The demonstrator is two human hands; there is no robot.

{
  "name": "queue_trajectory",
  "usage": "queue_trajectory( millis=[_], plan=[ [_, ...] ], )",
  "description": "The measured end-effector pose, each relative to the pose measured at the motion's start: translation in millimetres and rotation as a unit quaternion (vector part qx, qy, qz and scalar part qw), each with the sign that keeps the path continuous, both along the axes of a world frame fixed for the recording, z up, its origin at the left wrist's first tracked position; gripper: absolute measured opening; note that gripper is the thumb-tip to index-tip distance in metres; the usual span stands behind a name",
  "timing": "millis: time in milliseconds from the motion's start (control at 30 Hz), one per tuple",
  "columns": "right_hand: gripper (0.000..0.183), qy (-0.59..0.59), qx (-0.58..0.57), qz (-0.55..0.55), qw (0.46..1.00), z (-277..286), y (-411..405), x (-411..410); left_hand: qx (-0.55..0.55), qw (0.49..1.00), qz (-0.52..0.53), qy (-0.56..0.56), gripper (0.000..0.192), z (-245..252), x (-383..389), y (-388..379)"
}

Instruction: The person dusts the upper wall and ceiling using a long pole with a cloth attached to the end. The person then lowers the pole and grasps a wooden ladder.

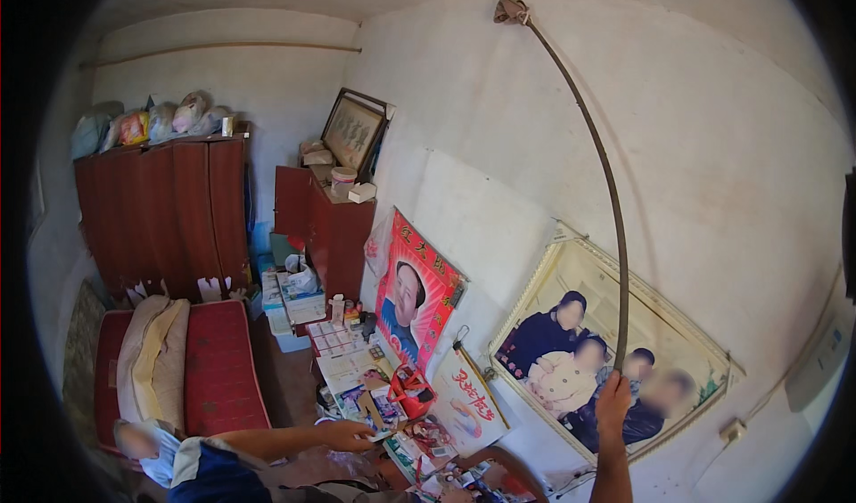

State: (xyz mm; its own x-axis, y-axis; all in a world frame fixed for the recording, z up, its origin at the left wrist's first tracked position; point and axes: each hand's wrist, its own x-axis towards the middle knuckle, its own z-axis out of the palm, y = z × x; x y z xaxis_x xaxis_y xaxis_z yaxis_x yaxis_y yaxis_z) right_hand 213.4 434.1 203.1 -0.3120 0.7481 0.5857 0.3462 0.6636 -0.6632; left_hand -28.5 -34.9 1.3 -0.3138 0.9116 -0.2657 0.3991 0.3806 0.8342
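Note:
My right hand (614,399) grips the lower end of a long, dark, slightly curved stick (605,162) in front of the wall. A bundle of brown cloth (511,10) is tied to the stick's top and is up by the wall's upper edge, near the ceiling. The hand and the stick cover part of a large framed group photograph (535,342), which hangs at a slant in the view. My left hand is not in view.
At lower left, a person in blue (214,469) reaches a hand (348,436) towards a cluttered table (338,369), holding something small and pale. A red poster (428,255) and a scroll calendar (468,396) hang beside it. Further back are a wardrobe (160,215), a cabinet (344,235) and a red mattress (221,362).

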Motion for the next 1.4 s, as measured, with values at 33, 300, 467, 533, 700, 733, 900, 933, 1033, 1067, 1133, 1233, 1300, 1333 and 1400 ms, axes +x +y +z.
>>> queue_trajectory(
  millis=[33, 300, 467, 533, 700, 733, 900, 933, 1033, 1067, 1133, 1233, 1300, 1333, 1400],
  plan=[
    [0.039, -0.006, 0.018, -0.011, 1.0, 8.8, 0.3, -6.2, 0.0, 1.0, 0.013, 0.018, 0.048, -6.4, -2.0, -19.6],
    [0.037, -0.048, 0.109, -0.048, 0.992, -22.4, 4.1, -17.6, -0.081, 0.976, 0.168, 0.112, 0.047, -29.2, 27.4, -120.2],
    [0.032, -0.102, 0.065, -0.08, 0.989, -84.3, -4.2, 9.9, -0.073, 0.969, 0.189, 0.143, 0.043, -24.8, 39.3, -137.0],
    [0.032, -0.112, 0.066, -0.08, 0.988, -104.1, -10.8, 22.6, -0.053, 0.966, 0.192, 0.164, 0.042, -14.2, 44.5, -136.8],
    [0.033, -0.13, 0.008, -0.063, 0.989, -144.2, -32.8, 50.8, -0.065, 0.959, 0.19, 0.2, 0.04, 10.9, 52.7, -152.7],
    [0.033, -0.135, 0.029, -0.058, 0.989, -157.8, -32.5, 55.8, -0.084, 0.953, 0.209, 0.201, 0.04, 15.3, 53.4, -155.4],
    [0.035, -0.12, -0.029, -0.023, 0.992, -188.7, -47.5, 59.5, -0.127, 0.923, 0.296, 0.209, 0.041, 24.3, 69.6, -172.5],
    [0.035, -0.125, -0.033, -0.022, 0.991, -187.2, -55.0, 54.3, -0.113, 0.922, 0.295, 0.223, 0.04, 27.6, 75.3, -175.8],
    [0.035, -0.062, -0.033, 0.044, 0.997, -179.6, -71.2, 36.1, -0.139, 0.896, 0.341, 0.247, 0.039, 28.8, 84.3, -179.3],
    [0.034, -0.04, -0.021, 0.065, 0.997, -189.9, -68.2, 31.9, -0.141, 0.896, 0.341, 0.247, 0.039, 31.7, 89.5, -179.6],
    [0.033, -0.021, -0.077, 0.091, 0.993, -196.9, -63.6, 21.6, -0.225, 0.854, 0.405, 0.237, 0.038, 42.2, 99.0, -175.6],
    [0.03, 0.033, -0.22, 0.144, 0.964, -190.3, -61.4, -9.2, -0.179, 0.846, 0.439, 0.243, 0.037, 43.7, 112.4, -181.3],
    [0.029, 0.069, -0.372, 0.196, 0.905, -139.5, -81.1, -41.7, -0.187, 0.841, 0.443, 0.249, 0.036, 43.8, 115.7, -188.5],
    [0.029, 0.07, -0.368, 0.198, 0.906, -126.4, -76.8, -56.1, -0.191, 0.843, 0.434, 0.253, 0.036, 42.8, 114.5, -187.3],
    [0.031, 0.084, -0.342, 0.197, 0.915, -106.3, -63.8, -88.4, -0.201, 0.846, 0.423, 0.256, 0.034, 30.0, 110.1, -189.7]
  ],
)
